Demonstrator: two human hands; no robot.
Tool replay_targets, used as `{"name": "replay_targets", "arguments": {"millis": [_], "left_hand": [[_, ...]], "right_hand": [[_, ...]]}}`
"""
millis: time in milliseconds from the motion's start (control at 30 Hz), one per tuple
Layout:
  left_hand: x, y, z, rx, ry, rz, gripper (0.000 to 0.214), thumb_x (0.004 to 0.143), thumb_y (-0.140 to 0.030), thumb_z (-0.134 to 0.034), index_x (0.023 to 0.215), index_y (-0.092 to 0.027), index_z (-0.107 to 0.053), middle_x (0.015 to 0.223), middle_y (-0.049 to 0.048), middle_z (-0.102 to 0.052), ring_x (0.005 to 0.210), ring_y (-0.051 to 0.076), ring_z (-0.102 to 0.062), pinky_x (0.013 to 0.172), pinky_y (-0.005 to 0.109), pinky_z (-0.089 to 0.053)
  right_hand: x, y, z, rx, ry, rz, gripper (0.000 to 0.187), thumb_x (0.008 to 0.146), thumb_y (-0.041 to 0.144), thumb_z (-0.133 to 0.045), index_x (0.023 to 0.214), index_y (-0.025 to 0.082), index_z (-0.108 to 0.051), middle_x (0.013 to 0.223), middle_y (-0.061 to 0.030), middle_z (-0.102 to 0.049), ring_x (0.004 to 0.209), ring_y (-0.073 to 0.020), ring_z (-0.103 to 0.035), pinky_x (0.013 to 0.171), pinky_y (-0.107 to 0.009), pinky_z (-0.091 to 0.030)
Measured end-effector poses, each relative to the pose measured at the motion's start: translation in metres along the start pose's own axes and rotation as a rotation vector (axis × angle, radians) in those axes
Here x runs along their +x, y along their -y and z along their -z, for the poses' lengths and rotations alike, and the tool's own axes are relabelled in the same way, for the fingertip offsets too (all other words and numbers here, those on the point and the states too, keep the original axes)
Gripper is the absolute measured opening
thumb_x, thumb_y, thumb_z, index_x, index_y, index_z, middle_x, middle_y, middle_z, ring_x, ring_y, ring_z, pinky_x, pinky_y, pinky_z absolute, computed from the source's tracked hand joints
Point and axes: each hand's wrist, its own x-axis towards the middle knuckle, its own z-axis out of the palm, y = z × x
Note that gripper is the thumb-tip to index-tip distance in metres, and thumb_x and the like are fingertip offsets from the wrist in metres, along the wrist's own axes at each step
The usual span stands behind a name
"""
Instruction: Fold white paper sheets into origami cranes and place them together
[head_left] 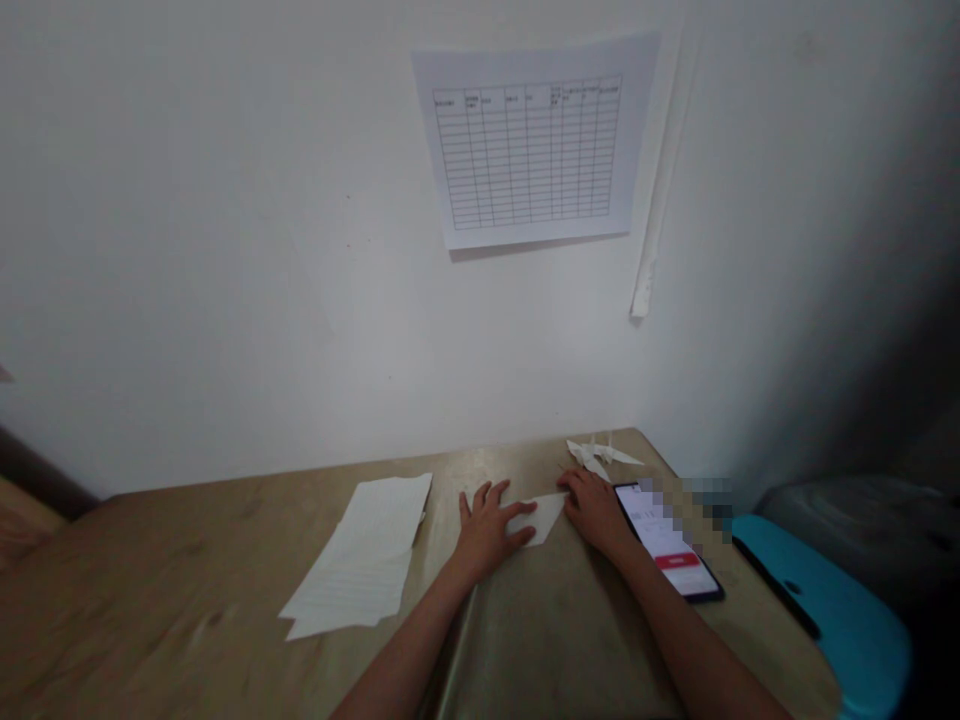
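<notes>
Here left hand (487, 530), right hand (592, 512) touch one folded paper (544, 518).

Folded paper (544, 518) matt; tabletop (187, 560) smooth, glossy laminate; phone screen (660, 540) glossy glass.

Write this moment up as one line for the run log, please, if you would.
left hand: flat on white paper piece | right hand: at paper's far corner | nearby: origami cranes; lit smartphone; paper stack
</notes>
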Motion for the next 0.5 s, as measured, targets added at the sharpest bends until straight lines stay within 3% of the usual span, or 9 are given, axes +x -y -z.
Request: {"name": "replay_targets", "arguments": {"millis": [500], "left_hand": [[-0.0009, -0.0010, 0.0014, -0.006, 0.003, 0.007, 0.042, 0.088, -0.060, -0.064, 0.130, -0.055, -0.061, 0.162, -0.0017, -0.037, 0.152, 0.037, -0.024, 0.118, 0.074, -0.006]], "right_hand": [[-0.0037, -0.0011, -0.0054, 0.093, 0.017, 0.036, 0.044, 0.077, 0.030, -0.068, 0.121, 0.023, -0.064, 0.133, -0.0083, -0.058, 0.131, -0.0260, -0.048, 0.113, -0.041, -0.033]]}}
